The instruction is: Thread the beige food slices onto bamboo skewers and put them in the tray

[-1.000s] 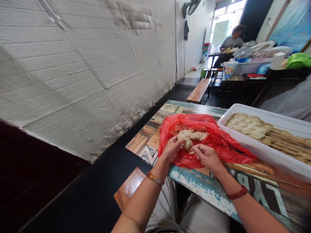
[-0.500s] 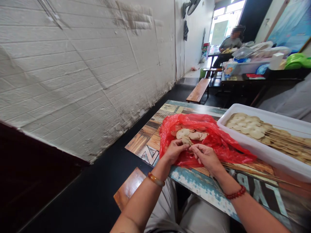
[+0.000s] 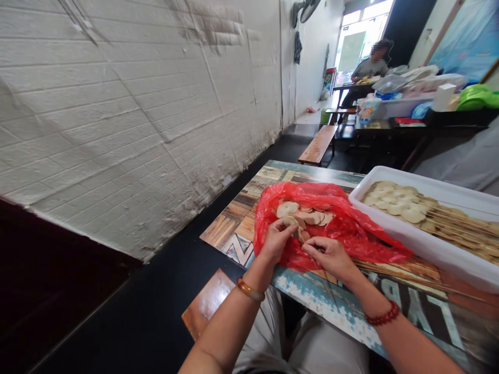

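My left hand [image 3: 277,238] pinches a thin, pale round food slice [image 3: 289,221] over an opened red plastic bag [image 3: 268,202]. More such slices [image 3: 312,217] lie loose inside the bag. Just to the right, my right hand [image 3: 329,255] is closed on a thin bamboo skewer [image 3: 330,291], whose lower end slants down past the table edge. The skewer's tip comes close to the held slice; whether it pierces it I cannot tell. Several loose skewers [image 3: 405,272] lie on the table right of my right hand.
A white plastic tub [image 3: 440,184] at the right holds skewered slices [image 3: 397,201]. The patterned table [image 3: 234,218] carries the bag and tub. A stool [image 3: 208,304] stands at lower left, a bench [image 3: 318,144] beyond. A person [image 3: 370,67] sits at a far table.
My hands have moved apart a little. The left has shifted slightly left and up with the slice, and the right has drawn slightly right and down with the skewer.
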Available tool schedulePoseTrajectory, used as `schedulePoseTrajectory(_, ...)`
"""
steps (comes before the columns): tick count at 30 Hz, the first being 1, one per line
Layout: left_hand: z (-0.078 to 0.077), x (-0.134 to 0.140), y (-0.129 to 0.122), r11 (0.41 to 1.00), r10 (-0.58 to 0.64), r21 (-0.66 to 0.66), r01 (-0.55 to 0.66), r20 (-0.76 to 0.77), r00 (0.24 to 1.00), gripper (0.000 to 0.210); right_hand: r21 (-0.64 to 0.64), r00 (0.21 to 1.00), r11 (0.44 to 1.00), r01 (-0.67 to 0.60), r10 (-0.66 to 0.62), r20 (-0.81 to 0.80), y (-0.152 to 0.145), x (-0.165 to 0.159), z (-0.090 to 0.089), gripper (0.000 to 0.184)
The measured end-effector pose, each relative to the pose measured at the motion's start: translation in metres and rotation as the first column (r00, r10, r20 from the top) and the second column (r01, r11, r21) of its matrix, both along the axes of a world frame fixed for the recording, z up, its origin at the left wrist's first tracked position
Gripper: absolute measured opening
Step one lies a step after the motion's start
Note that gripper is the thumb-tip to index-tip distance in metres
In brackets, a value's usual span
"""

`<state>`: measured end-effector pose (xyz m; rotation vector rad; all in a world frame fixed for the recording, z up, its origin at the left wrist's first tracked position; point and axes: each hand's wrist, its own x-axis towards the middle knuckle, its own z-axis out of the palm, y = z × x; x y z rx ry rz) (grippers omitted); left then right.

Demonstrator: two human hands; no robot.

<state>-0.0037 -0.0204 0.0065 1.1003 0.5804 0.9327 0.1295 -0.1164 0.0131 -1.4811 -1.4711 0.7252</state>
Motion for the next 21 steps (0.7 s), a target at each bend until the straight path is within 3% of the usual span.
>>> schedulePoseTrajectory(4, 0.004, 0.000, -0.004, 0.998, -0.031, 0.050, 0.033, -0.043, 0.999, 0.026, -0.026, 0.989, 0.995, 0.095, -0.097, -0.108, 0.001, 0.008, 0.002, 0.032)
schedulePoseTrajectory(7, 0.010, 0.003, -0.011, 0.986, -0.140, 0.078, 0.149, -0.112, 0.984, 0.026, -0.030, 0.945, 0.980, 0.197, -0.198, -0.260, 0.002, 0.014, 0.004, 0.036)
schedulePoseTrajectory(11, 0.019, 0.012, -0.023, 0.956, -0.258, 0.081, 0.281, -0.221, 0.941, 0.027, -0.058, 0.887, 0.975, 0.217, -0.221, -0.406, 0.004, 0.017, 0.010, 0.037)
schedulePoseTrajectory(18, 0.024, 0.019, -0.030, 0.923, -0.288, 0.141, 0.357, -0.360, 0.887, 0.026, -0.239, 0.723, 0.969, 0.057, -0.205, -0.660, 0.001, 0.022, 0.014, 0.033)
schedulePoseTrajectory(21, 0.026, 0.018, -0.032, 0.900, -0.298, 0.187, 0.394, -0.396, 0.869, 0.027, -0.258, 0.671, 0.966, 0.010, -0.198, -0.715, 0.000, 0.024, 0.015, 0.032)
